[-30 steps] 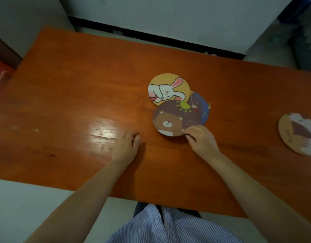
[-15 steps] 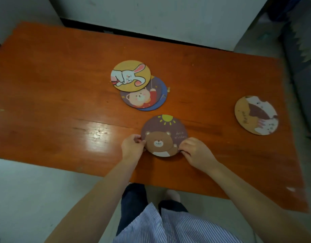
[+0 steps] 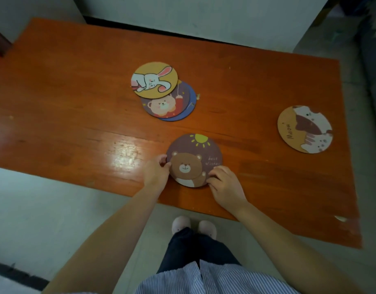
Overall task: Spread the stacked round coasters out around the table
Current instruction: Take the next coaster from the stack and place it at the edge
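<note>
A brown bear coaster (image 3: 193, 158) lies flat near the front edge of the orange table (image 3: 76, 102). My left hand (image 3: 155, 171) pinches its left rim and my right hand (image 3: 224, 183) grips its lower right rim. Farther back sits a small overlapping pile: a yellow rabbit coaster (image 3: 154, 80) on top, a pale bear coaster (image 3: 166, 106) under it, and a blue coaster (image 3: 188, 105) at the bottom, mostly hidden. A tan cat coaster (image 3: 305, 129) lies alone at the right.
The table's front edge runs just below my hands, with grey floor and my feet (image 3: 193, 225) beneath. A white wall (image 3: 204, 15) stands behind the table. Bare wood stretches across the left half.
The brown bear coaster has been pulled off the pile toward the front edge. My left hand came over and took its left rim. The pale bear coaster is now uncovered.
</note>
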Demonstrator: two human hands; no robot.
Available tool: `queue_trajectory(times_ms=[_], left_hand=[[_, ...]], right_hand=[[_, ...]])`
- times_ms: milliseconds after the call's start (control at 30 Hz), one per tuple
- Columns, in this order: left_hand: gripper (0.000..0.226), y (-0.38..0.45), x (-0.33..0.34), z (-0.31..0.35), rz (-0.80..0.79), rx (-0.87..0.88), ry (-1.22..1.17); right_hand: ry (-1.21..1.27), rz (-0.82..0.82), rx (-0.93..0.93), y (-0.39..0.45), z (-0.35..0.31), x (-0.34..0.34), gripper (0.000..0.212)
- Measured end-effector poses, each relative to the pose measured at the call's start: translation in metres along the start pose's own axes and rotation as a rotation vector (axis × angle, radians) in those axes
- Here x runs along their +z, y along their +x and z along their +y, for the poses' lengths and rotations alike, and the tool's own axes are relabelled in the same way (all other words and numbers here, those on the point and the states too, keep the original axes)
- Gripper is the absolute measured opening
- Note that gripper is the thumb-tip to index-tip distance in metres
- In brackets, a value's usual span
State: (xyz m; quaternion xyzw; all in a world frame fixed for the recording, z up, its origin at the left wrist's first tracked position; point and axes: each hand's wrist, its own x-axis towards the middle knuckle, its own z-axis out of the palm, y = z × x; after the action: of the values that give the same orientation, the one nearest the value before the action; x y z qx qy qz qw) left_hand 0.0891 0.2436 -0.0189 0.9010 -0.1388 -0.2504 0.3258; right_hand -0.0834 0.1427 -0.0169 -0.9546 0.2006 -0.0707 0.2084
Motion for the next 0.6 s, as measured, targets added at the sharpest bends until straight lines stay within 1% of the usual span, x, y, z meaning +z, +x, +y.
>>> queue_trajectory(times_ms=[167,367,500,600], left_hand=[[0.036,-0.001,-0.003,0.001,-0.034,0.041,0.031],[0.034,0.002,-0.004,0.000,-0.078,0.090,0.219],[0.030,0.001,-0.004,-0.005,-0.072,0.110,0.381],[0.025,0.000,-0.008,-0.010,-0.066,0.208,0.535]], right_hand=[[-0.001,-0.007,-0.024,-0.009,-0.003,0.009,0.013],[0.019,-0.055,-0.025,-0.006,0.002,0.009,0.013],[-0.031,-0.161,-0.024,-0.001,0.001,0.003,0.009],[-0.087,-0.306,0.001,0.015,-0.004,-0.001,0.019]])
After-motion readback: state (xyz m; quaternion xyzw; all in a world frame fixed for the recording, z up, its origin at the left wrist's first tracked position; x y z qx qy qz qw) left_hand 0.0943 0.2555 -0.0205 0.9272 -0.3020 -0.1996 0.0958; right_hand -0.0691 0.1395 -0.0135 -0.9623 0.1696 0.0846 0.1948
